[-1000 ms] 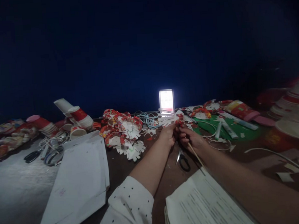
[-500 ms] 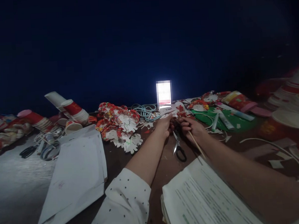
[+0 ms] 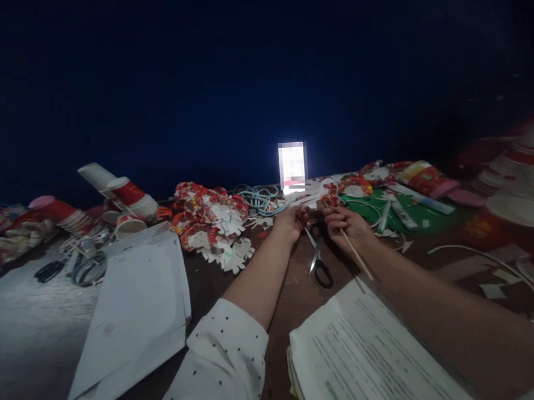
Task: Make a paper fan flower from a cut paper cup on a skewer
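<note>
One stack of printed sheets [image 3: 371, 356] lay nearest, presumably set low to leave the hands room, its paper soft and thick-edged. Just beyond, scissors [image 3: 323, 274] rested spread open, likely left there for easy reach, bright metal with black handles. Farther on, the right hand [image 3: 350, 224] had its fingers closed round a slim, straight, pale stick [image 3: 357, 255], gripped near its far part, probably for steadier control. The left hand [image 3: 290, 221] faced it, fingers curled; in such dimness I could not tell whether they pinched anything. Far left, frilly red-and-white cutouts [image 3: 204, 207] sat heaped beside looped, pale-blue cord [image 3: 258, 201]; far right, smooth tubes [image 3: 403, 216] lay on a flat green sheet [image 3: 437, 218].
</note>
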Demonstrator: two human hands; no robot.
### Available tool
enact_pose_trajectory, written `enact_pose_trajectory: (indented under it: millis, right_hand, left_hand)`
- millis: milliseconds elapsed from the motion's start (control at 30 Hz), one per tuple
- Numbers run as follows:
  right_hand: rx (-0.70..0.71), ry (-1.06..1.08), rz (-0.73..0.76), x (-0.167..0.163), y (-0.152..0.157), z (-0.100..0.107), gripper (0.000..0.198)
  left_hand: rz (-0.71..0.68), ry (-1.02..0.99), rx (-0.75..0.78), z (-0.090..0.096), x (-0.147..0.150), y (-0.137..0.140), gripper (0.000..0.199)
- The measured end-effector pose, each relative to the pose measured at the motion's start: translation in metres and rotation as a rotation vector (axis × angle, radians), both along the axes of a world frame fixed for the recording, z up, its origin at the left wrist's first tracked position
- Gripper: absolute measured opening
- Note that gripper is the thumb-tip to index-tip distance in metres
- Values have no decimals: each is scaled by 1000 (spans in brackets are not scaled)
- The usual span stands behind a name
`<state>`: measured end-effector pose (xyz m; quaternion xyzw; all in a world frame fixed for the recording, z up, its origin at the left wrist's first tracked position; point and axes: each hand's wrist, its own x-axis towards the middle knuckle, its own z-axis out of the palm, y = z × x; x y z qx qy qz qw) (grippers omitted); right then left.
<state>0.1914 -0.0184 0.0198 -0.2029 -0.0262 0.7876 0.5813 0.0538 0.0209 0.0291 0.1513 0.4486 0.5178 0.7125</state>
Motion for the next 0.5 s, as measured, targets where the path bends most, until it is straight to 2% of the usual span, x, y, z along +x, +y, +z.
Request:
enact_pose_trajectory:
  millis: [233,500]
  right_hand:
    - [-3,-84,-67,0,0,-1,18]
    - [-23,-283,-98,-19,-11,6,16]
  left_hand:
    - [-44,140,70,-6,-2,0,13]
    - [-5,202,38,-5,-2,2,22]
